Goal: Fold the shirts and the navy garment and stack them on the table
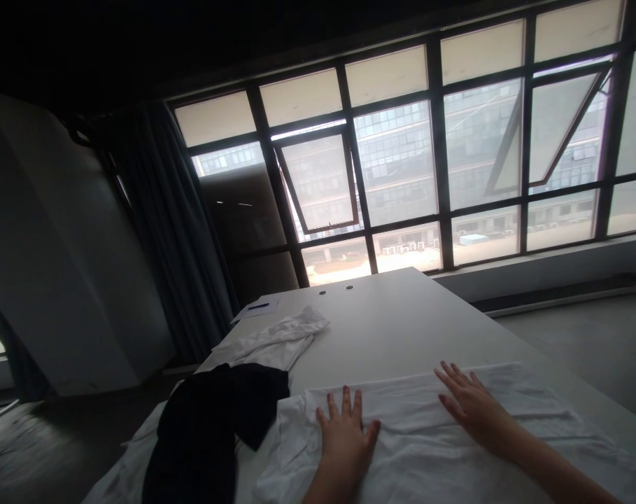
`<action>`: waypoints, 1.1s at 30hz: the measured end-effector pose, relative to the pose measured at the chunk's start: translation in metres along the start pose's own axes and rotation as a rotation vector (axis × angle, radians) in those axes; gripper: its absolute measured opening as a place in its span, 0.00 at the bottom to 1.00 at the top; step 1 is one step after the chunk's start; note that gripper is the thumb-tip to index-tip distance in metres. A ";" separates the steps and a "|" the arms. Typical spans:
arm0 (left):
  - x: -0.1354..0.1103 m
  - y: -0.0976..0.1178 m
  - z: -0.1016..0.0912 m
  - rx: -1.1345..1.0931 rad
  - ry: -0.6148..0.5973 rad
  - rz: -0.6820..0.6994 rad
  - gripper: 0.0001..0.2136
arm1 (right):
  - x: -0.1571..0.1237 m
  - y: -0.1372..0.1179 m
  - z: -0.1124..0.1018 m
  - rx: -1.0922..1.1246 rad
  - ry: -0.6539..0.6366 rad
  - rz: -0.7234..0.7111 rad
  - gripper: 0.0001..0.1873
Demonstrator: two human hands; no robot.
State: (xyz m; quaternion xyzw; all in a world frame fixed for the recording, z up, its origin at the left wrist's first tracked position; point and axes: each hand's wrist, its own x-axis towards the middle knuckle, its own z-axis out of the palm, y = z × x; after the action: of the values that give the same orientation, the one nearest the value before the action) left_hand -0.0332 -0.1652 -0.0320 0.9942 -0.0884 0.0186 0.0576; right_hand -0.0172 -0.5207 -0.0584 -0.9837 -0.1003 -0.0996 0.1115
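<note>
Both hands lie on a flat-spread white garment at the bottom right of the frame. The left-hand grip and the right-hand grip are both apart, fingers fanned and palms pressed down, clamped on nothing. The garment's long axis runs across the frame, from lower left toward the right, with a straight upper edge. The right-hand fingertips reach almost to that edge, while the left hand sits a little lower and nearer the bottom of the frame. A black garment lies crumpled just left of the left hand, overlapping the white fabric, so the left hand is the nearer of the two to it. Beyond, toward the frame's centre, a bunched white cloth rests on the white bench – a sheet of paper with a blue pen on it lies past that. Large gridded windows fill the upper right, a dark curtain hanging at their left.
</note>
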 end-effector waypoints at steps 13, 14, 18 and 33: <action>0.021 -0.104 -0.063 0.067 0.137 -0.283 0.17 | -0.007 0.015 0.002 0.070 -0.089 -0.022 0.41; 0.021 -0.110 -0.062 0.060 0.126 -0.292 0.17 | -0.007 0.015 0.003 0.067 -0.089 -0.019 0.41; 0.024 -0.123 -0.055 0.029 0.107 -0.310 0.17 | -0.007 0.016 0.005 0.059 -0.081 -0.020 0.41; 0.027 -0.124 -0.054 0.055 0.103 -0.323 0.09 | -0.007 0.015 0.003 0.059 -0.072 -0.025 0.40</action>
State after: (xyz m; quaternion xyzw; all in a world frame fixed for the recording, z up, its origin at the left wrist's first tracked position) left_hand 0.0136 -0.0425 0.0095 0.9944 0.0763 0.0623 0.0372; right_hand -0.0203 -0.5355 -0.0655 -0.9816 -0.1195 -0.0626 0.1352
